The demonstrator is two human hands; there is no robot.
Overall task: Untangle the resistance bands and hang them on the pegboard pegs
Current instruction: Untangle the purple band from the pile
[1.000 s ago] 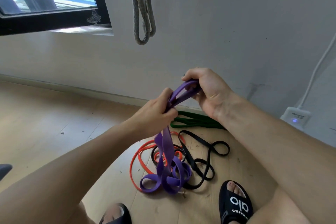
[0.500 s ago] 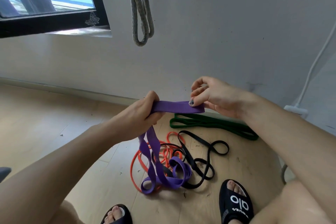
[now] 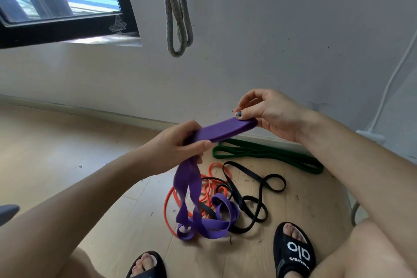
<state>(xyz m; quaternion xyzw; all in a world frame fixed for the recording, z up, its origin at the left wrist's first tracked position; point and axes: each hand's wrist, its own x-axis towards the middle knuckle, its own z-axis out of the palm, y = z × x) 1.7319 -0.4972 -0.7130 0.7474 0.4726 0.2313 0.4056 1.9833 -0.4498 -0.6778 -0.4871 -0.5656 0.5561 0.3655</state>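
Note:
A purple band stretches flat between my two hands in front of the wall. My left hand grips it at the left, and my right hand pinches its right end between thumb and fingers. Below my left hand the purple band hangs down twisted to the floor and coils over an orange band and a black band. A green band lies folded by the skirting. A grey band hangs down the wall from above; the peg is out of view.
A black-framed window is at upper left. A white cable runs down the wall at right to a white box. My feet in black slippers stand on the wooden floor near the bands.
My hands moved apart and drew a section of the purple band out flat between them. Earlier they held it bunched close together, higher up.

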